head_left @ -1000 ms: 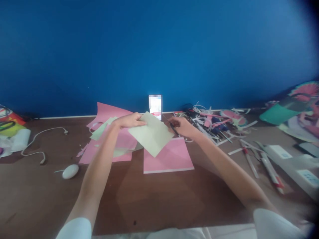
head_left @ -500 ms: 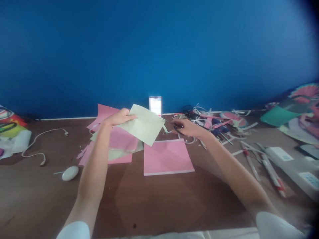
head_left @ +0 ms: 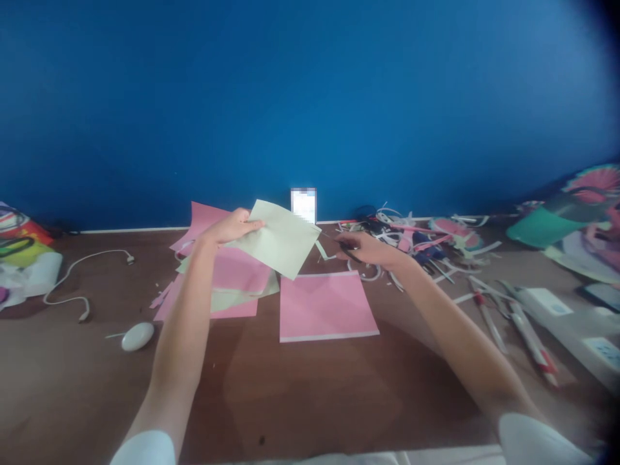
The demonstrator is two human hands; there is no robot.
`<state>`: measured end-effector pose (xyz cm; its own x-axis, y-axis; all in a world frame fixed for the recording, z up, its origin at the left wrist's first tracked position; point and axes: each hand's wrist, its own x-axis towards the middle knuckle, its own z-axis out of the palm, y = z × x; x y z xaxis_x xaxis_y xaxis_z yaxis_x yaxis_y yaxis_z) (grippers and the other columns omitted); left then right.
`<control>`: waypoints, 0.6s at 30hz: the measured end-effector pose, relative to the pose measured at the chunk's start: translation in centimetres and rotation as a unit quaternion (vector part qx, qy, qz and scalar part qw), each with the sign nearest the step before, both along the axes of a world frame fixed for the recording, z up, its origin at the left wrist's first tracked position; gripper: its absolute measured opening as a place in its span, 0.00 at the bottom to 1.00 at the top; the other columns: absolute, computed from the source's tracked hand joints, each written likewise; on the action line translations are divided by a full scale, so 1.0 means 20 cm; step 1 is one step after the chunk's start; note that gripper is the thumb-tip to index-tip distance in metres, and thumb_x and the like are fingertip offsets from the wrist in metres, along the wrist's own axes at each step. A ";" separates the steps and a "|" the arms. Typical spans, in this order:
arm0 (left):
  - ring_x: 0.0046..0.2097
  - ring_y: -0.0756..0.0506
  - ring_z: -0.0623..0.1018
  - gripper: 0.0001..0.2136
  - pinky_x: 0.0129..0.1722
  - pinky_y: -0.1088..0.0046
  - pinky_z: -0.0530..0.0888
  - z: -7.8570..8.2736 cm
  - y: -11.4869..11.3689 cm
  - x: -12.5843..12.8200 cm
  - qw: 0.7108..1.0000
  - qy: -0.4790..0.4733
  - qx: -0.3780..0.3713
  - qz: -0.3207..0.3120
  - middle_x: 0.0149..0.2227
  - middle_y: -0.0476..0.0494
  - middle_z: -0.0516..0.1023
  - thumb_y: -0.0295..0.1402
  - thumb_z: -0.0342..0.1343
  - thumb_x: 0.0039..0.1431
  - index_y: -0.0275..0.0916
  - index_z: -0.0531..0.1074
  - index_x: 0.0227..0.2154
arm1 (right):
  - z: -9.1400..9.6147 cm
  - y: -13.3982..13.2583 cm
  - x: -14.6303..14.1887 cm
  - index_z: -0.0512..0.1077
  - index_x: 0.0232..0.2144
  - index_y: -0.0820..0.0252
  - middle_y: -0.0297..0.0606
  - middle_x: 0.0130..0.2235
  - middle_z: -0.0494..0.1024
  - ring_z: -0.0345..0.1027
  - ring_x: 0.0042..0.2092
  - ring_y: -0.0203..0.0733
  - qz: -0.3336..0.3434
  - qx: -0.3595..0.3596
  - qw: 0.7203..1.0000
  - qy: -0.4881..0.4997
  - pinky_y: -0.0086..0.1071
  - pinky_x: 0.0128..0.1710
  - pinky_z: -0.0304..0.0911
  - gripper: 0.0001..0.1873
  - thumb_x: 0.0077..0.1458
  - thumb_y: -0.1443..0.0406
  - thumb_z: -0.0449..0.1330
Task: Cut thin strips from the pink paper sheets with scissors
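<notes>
Paper sheet (head_left: 281,239), pale green, clamped between thumb and fingers of left hand (head_left: 238,226), raised beyond far edge of white-bordered pink sheet (head_left: 327,310); black-handled scissors (head_left: 349,252) gripped in right hand (head_left: 371,248), beyond pink sheet's far right corner, blades pointing to paper sheet's right corner, contact too small to tell; hands apart; lit phone (head_left: 303,205) upright behind pink sheet; overlapping pink and green papers (head_left: 242,266) to its left; white power strip (head_left: 549,300) well to its right.

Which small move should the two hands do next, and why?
Perhaps one small snip at the right corner of the pale green sheet: the left hand grips it, and the scissors in the right hand point toward that corner.
</notes>
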<state>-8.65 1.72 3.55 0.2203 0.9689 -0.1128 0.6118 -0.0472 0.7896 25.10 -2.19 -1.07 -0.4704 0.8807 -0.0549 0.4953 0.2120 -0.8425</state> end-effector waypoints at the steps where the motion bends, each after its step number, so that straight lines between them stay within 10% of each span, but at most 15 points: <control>1: 0.30 0.44 0.76 0.17 0.27 0.73 0.68 0.00 0.00 0.00 1.000 0.003 0.002 -0.003 0.25 0.43 0.76 0.46 0.64 0.43 0.37 0.74 0.30 | 0.00 0.00 0.00 0.72 0.43 0.63 0.36 0.33 0.73 0.64 0.32 0.37 0.001 -0.004 1.000 0.005 0.33 0.33 0.60 0.23 0.47 0.56 0.63; 18: 0.38 0.42 0.79 0.21 0.34 0.70 0.73 -0.06 0.05 0.01 0.997 -0.009 -0.019 -0.078 0.40 0.41 0.80 0.50 0.59 0.50 0.39 0.76 0.40 | 0.02 -0.02 0.00 0.75 0.43 0.63 0.40 0.36 0.76 0.66 0.34 0.38 0.005 -0.027 0.999 0.039 0.31 0.31 0.59 0.25 0.44 0.55 0.66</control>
<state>-8.38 2.63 2.29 0.3699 0.9179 -0.1435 0.5851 -0.1102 0.8034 25.01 -2.66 -0.73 -0.4844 0.8725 -0.0648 0.4255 0.1702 -0.8888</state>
